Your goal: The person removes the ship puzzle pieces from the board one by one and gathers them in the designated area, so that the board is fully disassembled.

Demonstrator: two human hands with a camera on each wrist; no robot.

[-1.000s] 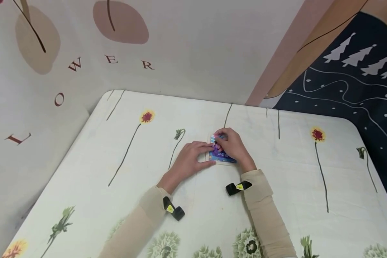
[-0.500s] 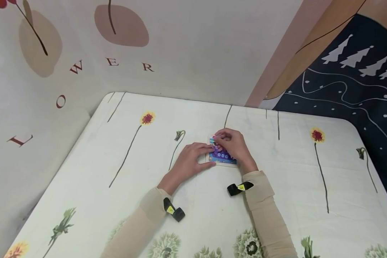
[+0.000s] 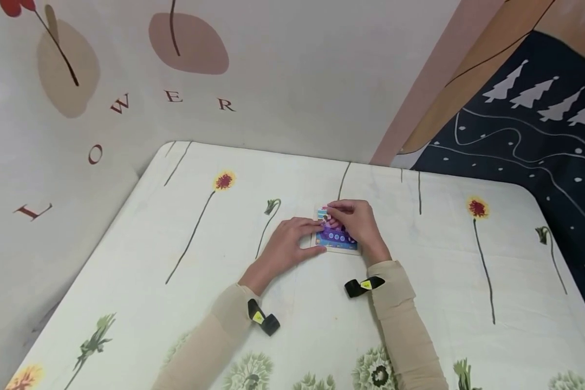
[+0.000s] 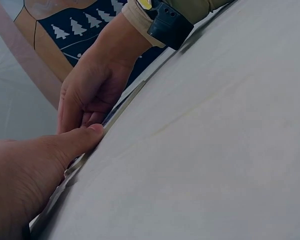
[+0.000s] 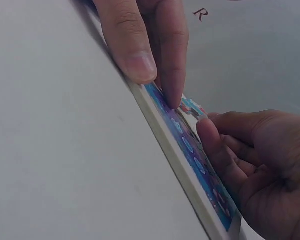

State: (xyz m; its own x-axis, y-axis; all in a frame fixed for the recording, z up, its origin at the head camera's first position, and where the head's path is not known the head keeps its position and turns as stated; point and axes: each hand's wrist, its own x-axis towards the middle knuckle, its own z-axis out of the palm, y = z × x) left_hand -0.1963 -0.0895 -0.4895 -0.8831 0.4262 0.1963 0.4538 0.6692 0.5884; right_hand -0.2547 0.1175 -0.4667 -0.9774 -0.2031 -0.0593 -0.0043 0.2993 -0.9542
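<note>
A small jigsaw puzzle board with a pale frame and a purple-and-blue picture lies on the white table. My left hand rests at its left side. In the right wrist view, that hand's thumb touches the frame's near edge and a straight finger presses on the picture. My right hand is over the upper right part and hides it. Between its thumb and finger it pinches a puzzle piece of light blue, white and red, raised at an angle from the board.
The floral cloth covers the table around the board. A printed wall hanging rises behind the back edge, with a dark tree-patterned one at the right. Both wrists carry black cameras.
My right hand has shifted slightly to the right and flattened, baring a little more of the picture. The left hand stays at the board's left side. The head view has tilted slightly.
</note>
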